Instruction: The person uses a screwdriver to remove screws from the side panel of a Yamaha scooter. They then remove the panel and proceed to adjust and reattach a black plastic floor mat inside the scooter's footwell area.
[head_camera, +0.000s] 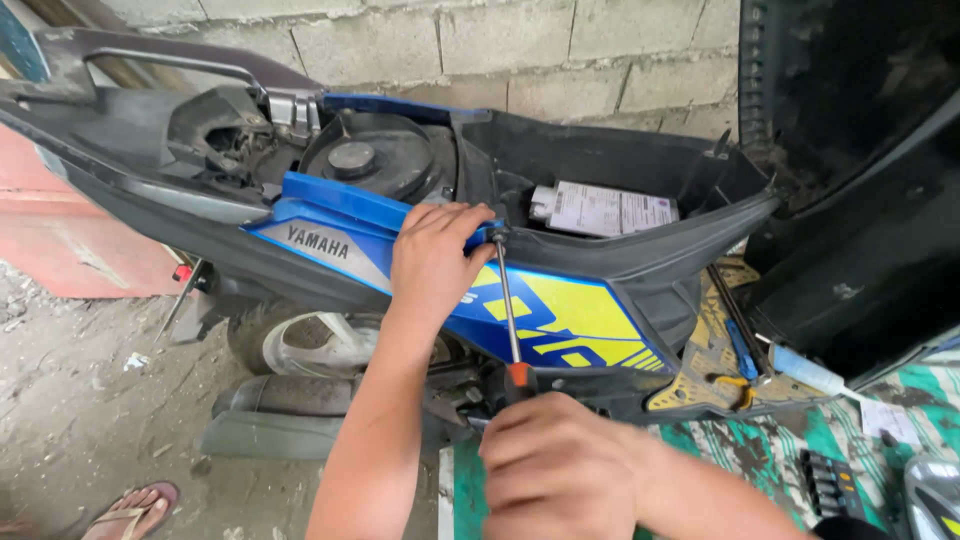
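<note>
Right hand clenched around screwdriver handle; left hand fingers curled, steadying its tip on blue scooter panel.

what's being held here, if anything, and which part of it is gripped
The right hand holds a long screwdriver by its orange handle end. The left hand steadies the tip at the scooter's blue side panel.

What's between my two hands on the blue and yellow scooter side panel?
In the head view, the thin metal screwdriver shaft spans from the left hand on the panel edge down to the right hand gripping its orange-collared handle.
</note>
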